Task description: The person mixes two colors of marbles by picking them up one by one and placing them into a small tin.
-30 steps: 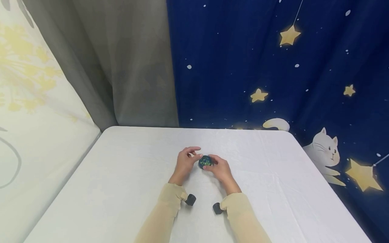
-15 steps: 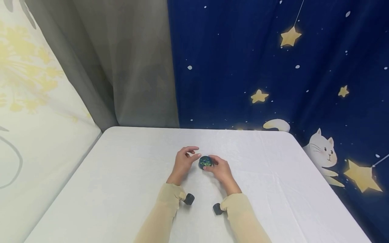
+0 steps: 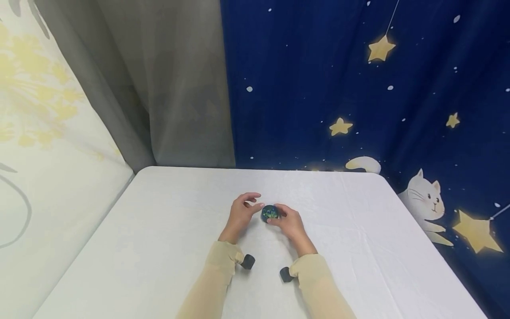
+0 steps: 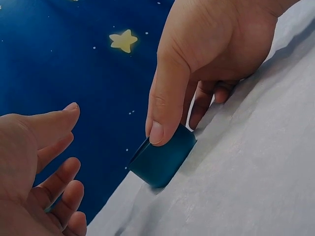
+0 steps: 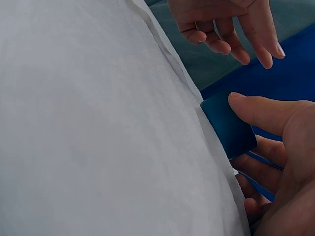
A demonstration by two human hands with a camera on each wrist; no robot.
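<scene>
A short teal cylinder (image 3: 269,213) with a dark, green-patterned top stands on the white table in the head view. My right hand (image 3: 291,223) pinches it from the right, thumb on the near side and fingers on the far side. In the left wrist view the smooth side wall of the cylinder (image 4: 165,160) shows below the thumb, close over the cloth. Just left of it is my left hand (image 3: 240,215), fingers relaxed and thumb apart from the index finger, with nothing between them. The right wrist view shows a gap between the left hand (image 5: 231,22) and the cylinder (image 5: 226,127).
A white cloth covers the table (image 3: 159,221). Behind it hang a grey curtain (image 3: 187,88) and a blue star-patterned curtain (image 3: 295,88). Dark wrist pieces (image 3: 248,262) stick out from both beige sleeves (image 3: 215,270).
My left hand has drawn slightly left, away from the teal cylinder, and then stayed there. The right hand keeps its hold on the cylinder at the same spot.
</scene>
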